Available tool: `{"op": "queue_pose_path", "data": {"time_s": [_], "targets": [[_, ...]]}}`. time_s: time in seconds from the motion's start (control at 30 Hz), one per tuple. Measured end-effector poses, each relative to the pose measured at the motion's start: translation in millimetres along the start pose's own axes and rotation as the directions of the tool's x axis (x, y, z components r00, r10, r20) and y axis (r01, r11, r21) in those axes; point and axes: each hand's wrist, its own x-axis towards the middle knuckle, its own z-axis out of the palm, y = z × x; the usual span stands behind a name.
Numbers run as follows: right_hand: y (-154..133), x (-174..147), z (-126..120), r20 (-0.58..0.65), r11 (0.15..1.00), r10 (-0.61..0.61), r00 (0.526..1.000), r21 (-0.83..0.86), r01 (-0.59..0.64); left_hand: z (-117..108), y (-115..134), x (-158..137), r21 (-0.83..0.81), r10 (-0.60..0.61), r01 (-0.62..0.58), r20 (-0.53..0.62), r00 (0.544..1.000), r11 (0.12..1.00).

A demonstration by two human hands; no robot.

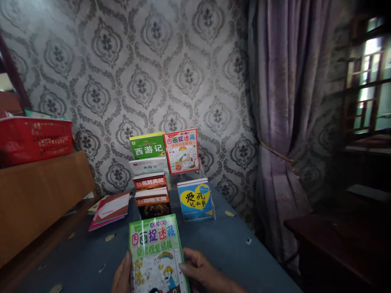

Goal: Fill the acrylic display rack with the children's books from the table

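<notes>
A green-bordered picture book (pixel 155 252) with a cartoon cover is held upright in front of me, cover facing me. My left hand (pixel 122 273) grips its left edge, and my right hand (pixel 200 269) holds the right edge with the thumb on the cover. Just beyond it, several books stand in stepped rows: a green book (pixel 148 147), a pale grey book (pixel 150 167), a red-orange book (pixel 149 182) and a book with an animal's face (pixel 152 205). To their right are a red-bordered picture book (pixel 182 152) above and a blue book with a yellow heart (pixel 195 200) below.
Flat books (pixel 111 209) lie in a loose pile at the left on the dark blue tablecloth (pixel 235 260). A red plastic basket (pixel 36 138) sits on a brown cardboard box (pixel 45 195). A tied purple curtain (pixel 281 101) hangs right, near a dark wooden table (pixel 336 236).
</notes>
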Motion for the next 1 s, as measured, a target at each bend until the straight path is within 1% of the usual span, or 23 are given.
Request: {"op": "queue_pose_path", "data": {"time_s": [0.07, 0.13, 0.2, 0.27, 0.33, 0.43, 0.47, 0.5, 0.6, 0.63, 0.73, 0.87, 1.0], "targets": [[-16, -3, -3, 0.016, 0.999, -0.015, 1.0, -0.042, 0.016, 5, 10, 2, -0.026, -0.039, 0.039, 0.01, 0.999, 0.999], [-24, -4, -8, 0.026, 0.998, -0.042, 0.999, -0.049, 0.044, 7, 17, 5, -0.035, -0.039, 0.039, 0.007, 0.999, 0.999], [-24, -4, -13, 0.025, 0.997, -0.069, 0.997, -0.037, 0.07, 9, 22, 10, -0.013, -0.028, 0.028, 0.009, 1.0, 1.0], [-18, -3, -18, 0.002, 0.996, -0.085, 0.996, -0.015, 0.085, 11, 28, 14, 0.016, -0.043, 0.043, 0.025, 0.999, 0.999], [-10, -3, -22, -0.016, 0.997, -0.079, 0.997, 0.002, 0.079, 19, 34, 15, 0.025, -0.062, 0.061, 0.064, 0.996, 0.998], [-6, -7, -26, -0.031, 0.999, -0.049, 0.998, 0.022, 0.049, 40, 44, -1, -0.022, -0.09, 0.095, 0.178, 0.98, 0.995], [-7, -9, -26, -0.043, 0.999, -0.042, 0.998, 0.029, 0.043, 49, 48, -10, -0.046, -0.094, 0.106, 0.207, 0.974, 0.993], [-9, -11, -27, -0.056, 0.999, -0.039, 0.998, 0.034, 0.041, 58, 52, -18, -0.06, -0.109, 0.124, 0.209, 0.972, 0.99], [-18, -14, -28, -0.113, 0.998, -0.035, 0.993, 0.046, 0.04, 78, 64, -34, -0.144, -0.062, 0.107, 0.287, 0.956, 0.984], [-20, -13, -29, -0.12, 0.998, -0.029, 0.992, 0.048, 0.035, 82, 66, -35, -0.16, -0.05, 0.101, 0.293, 0.955, 0.982], [-22, -13, -31, -0.108, 0.997, -0.02, 0.994, 0.072, 0.028, 85, 69, -35, -0.183, -0.016, 0.073, 0.296, 0.955, 0.98], [-22, -15, -31, -0.103, 0.997, -0.026, 0.994, 0.075, 0.034, 83, 69, -36, -0.181, 0.003, 0.055, 0.304, 0.953, 0.982], [-21, -15, -32, -0.116, 0.997, -0.04, 0.992, 0.06, 0.047, 86, 72, -39, -0.18, 0.005, 0.051, 0.301, 0.954, 0.982]]}}
